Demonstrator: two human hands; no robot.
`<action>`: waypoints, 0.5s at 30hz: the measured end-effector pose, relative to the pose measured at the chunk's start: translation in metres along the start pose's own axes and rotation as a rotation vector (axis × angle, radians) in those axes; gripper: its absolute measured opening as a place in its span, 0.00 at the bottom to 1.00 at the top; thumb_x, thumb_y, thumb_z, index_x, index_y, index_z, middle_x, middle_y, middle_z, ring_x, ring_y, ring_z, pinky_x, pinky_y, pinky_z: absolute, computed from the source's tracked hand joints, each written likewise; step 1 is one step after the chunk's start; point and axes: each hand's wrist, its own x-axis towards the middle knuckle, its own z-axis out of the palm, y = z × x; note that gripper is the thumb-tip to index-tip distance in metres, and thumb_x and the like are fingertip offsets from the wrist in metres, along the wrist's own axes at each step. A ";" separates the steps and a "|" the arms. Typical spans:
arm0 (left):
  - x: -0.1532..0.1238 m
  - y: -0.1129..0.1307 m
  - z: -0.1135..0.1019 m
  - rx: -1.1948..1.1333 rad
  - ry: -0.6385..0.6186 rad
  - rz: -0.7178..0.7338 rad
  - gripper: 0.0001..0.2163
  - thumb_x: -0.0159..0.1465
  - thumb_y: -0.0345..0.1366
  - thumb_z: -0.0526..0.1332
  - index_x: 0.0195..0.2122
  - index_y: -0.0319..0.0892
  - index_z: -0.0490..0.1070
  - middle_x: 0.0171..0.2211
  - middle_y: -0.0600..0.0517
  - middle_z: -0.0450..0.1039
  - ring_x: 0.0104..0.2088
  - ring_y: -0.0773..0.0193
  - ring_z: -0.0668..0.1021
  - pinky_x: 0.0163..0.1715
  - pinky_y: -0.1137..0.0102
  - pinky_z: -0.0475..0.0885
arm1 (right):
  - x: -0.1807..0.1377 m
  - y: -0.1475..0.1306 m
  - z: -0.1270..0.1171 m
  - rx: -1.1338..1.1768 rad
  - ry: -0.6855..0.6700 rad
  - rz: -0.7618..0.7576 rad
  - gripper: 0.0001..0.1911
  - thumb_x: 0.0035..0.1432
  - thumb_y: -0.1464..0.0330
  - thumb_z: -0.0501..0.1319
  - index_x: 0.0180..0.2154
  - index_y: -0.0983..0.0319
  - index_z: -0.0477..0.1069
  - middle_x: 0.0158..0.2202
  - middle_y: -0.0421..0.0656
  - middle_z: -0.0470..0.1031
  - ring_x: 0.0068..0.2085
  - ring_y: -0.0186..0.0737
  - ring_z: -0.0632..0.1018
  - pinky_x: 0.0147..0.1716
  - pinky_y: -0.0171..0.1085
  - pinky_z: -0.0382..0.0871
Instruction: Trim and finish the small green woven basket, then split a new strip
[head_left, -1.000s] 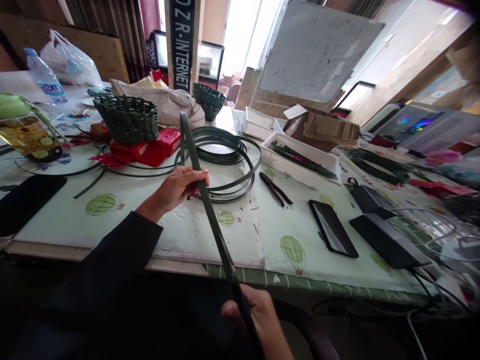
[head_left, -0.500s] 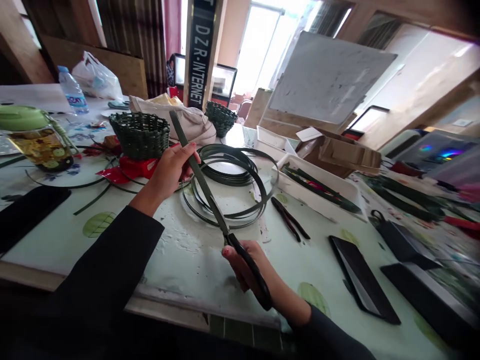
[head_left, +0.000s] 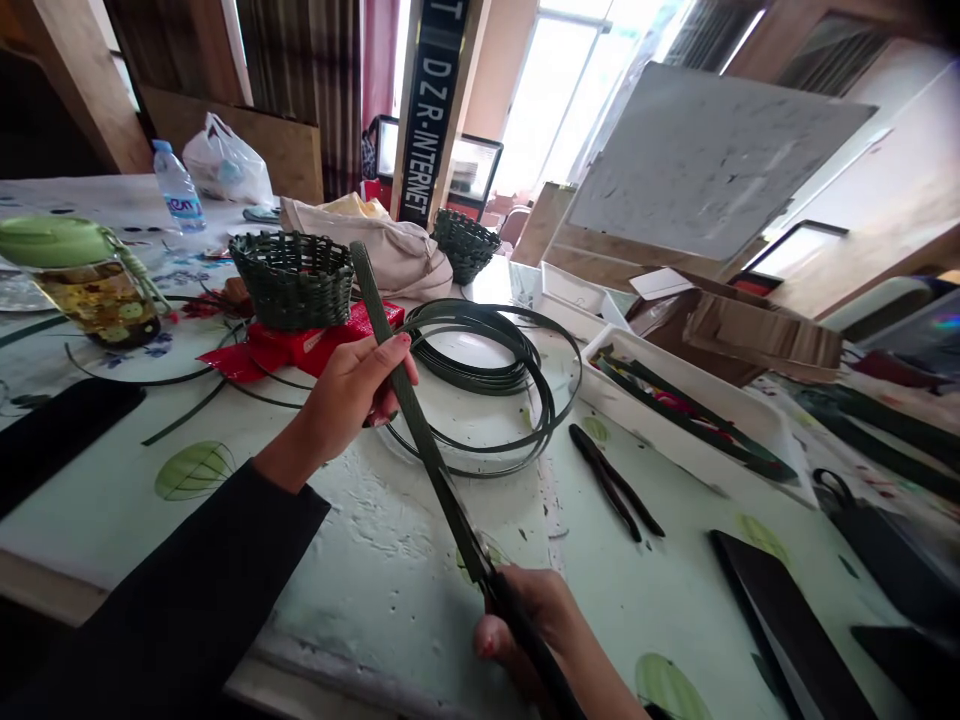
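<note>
Two baskets (head_left: pixel 292 285) beyond held strip (head_left: pixel 421 428), pliers (head_left: pixel 604 470), coil (head_left: pixel 487 385)

Single head-worn view looking forward and down across a table (head_left: pixel 375 570) from the near edge, close to the wearer's left hand (head_left: pixel 349 395) and right hand (head_left: pixel 544 610) in the near middle, wide enough to reach curtains (head_left: pixel 304 90) far left and a whiteboard (head_left: pixel 712 165) far right

"Can you see all of the scissors (head_left: pixel 526 638)?"
"No, the bottom edge cuts them off, and the right hand (head_left: pixel 553 605) hides part."
"The black slab (head_left: pixel 791 630)?"
"Cut off below too."
</note>
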 end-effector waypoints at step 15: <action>-0.006 0.005 0.006 0.040 -0.004 0.012 0.16 0.64 0.45 0.54 0.24 0.41 0.68 0.10 0.58 0.58 0.10 0.75 0.59 0.10 0.77 0.55 | -0.013 -0.017 0.008 0.010 0.078 -0.072 0.27 0.52 0.45 0.56 0.18 0.59 0.55 0.18 0.35 0.49 0.21 0.31 0.53 0.17 0.33 0.44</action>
